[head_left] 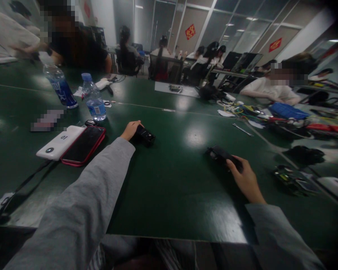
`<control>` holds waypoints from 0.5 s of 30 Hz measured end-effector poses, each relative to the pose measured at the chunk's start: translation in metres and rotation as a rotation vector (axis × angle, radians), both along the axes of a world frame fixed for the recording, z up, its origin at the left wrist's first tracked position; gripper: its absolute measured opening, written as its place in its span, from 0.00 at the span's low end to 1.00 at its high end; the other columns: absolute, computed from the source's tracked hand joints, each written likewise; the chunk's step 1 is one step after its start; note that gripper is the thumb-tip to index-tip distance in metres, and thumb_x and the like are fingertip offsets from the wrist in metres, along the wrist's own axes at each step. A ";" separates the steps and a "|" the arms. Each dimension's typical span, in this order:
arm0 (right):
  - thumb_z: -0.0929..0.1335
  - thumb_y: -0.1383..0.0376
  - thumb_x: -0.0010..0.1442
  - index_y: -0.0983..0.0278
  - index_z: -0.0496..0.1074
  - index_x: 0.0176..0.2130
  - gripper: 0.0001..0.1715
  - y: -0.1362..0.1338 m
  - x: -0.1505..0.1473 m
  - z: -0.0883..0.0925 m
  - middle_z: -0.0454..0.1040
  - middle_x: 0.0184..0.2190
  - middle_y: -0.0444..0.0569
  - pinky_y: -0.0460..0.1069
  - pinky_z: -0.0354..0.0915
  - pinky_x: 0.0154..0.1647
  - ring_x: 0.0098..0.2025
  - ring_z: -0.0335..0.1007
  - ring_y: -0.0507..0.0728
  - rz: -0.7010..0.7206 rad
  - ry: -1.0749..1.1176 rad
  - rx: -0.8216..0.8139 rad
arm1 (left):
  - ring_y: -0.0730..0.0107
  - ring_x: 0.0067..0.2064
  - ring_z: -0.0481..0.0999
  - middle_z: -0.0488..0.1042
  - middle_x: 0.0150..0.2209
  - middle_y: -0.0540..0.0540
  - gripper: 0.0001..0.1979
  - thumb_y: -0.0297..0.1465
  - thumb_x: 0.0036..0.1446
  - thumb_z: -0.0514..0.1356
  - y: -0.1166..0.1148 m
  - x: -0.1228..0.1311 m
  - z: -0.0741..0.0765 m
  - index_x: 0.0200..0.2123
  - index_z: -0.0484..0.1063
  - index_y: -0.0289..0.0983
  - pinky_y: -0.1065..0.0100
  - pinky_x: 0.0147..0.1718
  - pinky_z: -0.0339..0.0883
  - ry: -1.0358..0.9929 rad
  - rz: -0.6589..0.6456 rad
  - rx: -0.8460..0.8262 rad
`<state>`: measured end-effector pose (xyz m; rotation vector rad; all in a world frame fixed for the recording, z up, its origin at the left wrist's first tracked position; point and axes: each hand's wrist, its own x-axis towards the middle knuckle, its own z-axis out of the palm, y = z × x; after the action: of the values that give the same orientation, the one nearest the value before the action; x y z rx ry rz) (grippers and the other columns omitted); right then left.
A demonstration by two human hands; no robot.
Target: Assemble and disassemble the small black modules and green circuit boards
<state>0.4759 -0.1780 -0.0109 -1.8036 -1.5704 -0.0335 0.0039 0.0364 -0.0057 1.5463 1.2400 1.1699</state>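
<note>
On the green tabletop (169, 180) my left hand (131, 129) closes around a small black boxy device (146, 135) with faint light markings on its side. Further right and nearer to me, my right hand (244, 175) grips a longer black device (224, 155), thumb on the near side. What kind of devices these are I cannot make out; both look low against the table. Left of my left forearm lie a red-cased phone (84, 146) and a white power bank (60, 142), side by side.
Two bottles, a blue-labelled drink (60, 88) and a water bottle (95, 101), stand at the back left. A wrench (242, 129), tangled cables (242, 110), a blue pouch (288, 111) and a circuit assembly (294, 182) lie on the right. Several people sit beyond.
</note>
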 end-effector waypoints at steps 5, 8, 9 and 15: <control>0.71 0.43 0.51 0.59 0.63 0.52 0.37 -0.005 -0.013 0.001 0.69 0.47 0.56 0.64 0.68 0.49 0.47 0.69 0.68 0.067 0.048 0.067 | 0.64 0.33 0.72 0.74 0.26 0.45 0.21 0.44 0.56 0.51 -0.002 0.000 0.001 0.25 0.75 0.35 0.63 0.40 0.65 -0.002 -0.003 -0.001; 0.69 0.42 0.52 0.61 0.61 0.52 0.38 -0.005 -0.026 0.000 0.67 0.48 0.57 0.63 0.67 0.48 0.47 0.69 0.67 0.150 -0.080 0.043 | 0.64 0.32 0.72 0.73 0.26 0.45 0.21 0.43 0.57 0.51 -0.003 0.000 0.002 0.25 0.74 0.35 0.63 0.41 0.65 -0.016 -0.014 0.001; 0.68 0.41 0.53 0.61 0.62 0.52 0.37 -0.006 -0.029 -0.001 0.67 0.47 0.57 0.63 0.68 0.46 0.45 0.69 0.67 0.149 -0.105 0.017 | 0.64 0.33 0.72 0.73 0.26 0.45 0.20 0.43 0.57 0.51 -0.003 0.000 0.002 0.25 0.74 0.35 0.63 0.41 0.65 -0.017 -0.012 -0.001; 0.64 0.40 0.58 0.57 0.65 0.57 0.36 -0.021 -0.007 0.031 0.69 0.49 0.62 0.62 0.65 0.52 0.52 0.67 0.70 -0.013 -0.215 0.153 | 0.64 0.33 0.72 0.74 0.26 0.45 0.21 0.42 0.58 0.50 -0.008 0.001 0.008 0.25 0.74 0.35 0.63 0.42 0.65 -0.009 -0.011 -0.004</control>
<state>0.4693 -0.1989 0.0203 -1.7349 -1.6555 -0.3549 0.0049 0.0285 0.0025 1.5421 1.2257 1.1656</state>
